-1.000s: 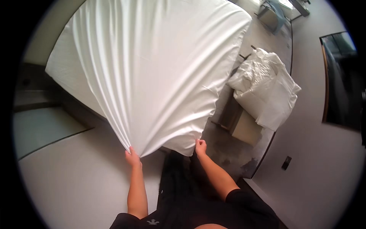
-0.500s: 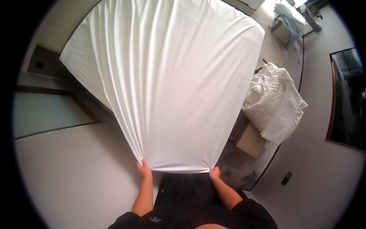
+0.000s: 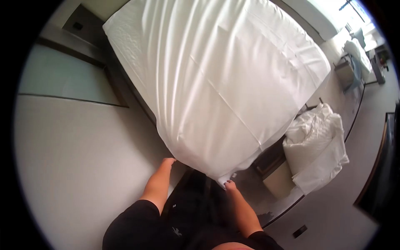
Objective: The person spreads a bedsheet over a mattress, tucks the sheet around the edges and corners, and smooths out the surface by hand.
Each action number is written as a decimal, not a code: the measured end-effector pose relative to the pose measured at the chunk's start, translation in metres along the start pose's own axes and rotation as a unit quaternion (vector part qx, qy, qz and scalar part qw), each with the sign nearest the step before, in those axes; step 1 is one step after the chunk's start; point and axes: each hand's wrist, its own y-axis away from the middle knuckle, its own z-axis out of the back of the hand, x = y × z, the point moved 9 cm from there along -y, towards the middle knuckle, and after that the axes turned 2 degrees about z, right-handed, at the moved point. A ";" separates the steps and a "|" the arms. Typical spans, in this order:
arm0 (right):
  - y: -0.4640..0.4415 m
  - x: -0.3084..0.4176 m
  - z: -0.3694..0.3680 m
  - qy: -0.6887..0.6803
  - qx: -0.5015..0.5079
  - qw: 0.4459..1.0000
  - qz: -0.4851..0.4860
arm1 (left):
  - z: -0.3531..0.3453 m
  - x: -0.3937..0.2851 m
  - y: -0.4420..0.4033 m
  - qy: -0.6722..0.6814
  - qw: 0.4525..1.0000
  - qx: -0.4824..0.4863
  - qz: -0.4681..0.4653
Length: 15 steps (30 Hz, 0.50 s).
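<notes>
A white bed sheet [image 3: 233, 96] covers the bed, with long folds running down its left side. Its near edge hangs out over the floor toward me. My left hand [image 3: 168, 161] is closed at the sheet's left near edge, its fingertips partly hidden by the cloth. At the bunched near corner, my right hand [image 3: 229, 184] grips the sheet between thumb and fingers. A small white tag shows on the hem just beyond that hand. Between my hands the edge sags and slants down to the right.
A crumpled white duvet [image 3: 316, 143] lies on a beige bench [image 3: 279, 181] to the right. A wall with a dark screen [image 3: 377, 171] runs along the right side. On the left are a pale wall [image 3: 83, 154] and a frosted panel [image 3: 68, 75]. A chair [image 3: 346, 75] stands farther back.
The sheet has gone from taut to slack and billowing, and a crease now crosses it. My hands have shifted, the left one up and rightward. My view has turned toward the left.
</notes>
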 end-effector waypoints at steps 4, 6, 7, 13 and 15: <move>0.045 0.021 0.041 0.020 -0.011 0.995 0.093 | 0.015 0.034 0.013 0.075 0.995 0.027 -0.060; 0.070 0.014 0.047 -0.114 0.048 0.992 0.012 | 0.037 0.063 0.034 0.097 0.993 0.032 -0.050; 0.078 0.010 0.055 -0.134 0.055 0.989 -0.001 | 0.051 0.077 0.046 0.125 0.990 0.017 -0.059; 0.122 0.058 0.101 -0.194 0.026 0.977 0.080 | 0.117 0.101 0.056 0.180 0.970 -0.012 -0.164; 0.124 0.084 0.107 -0.186 0.011 0.974 0.127 | 0.134 0.092 0.056 0.237 0.956 -0.009 -0.174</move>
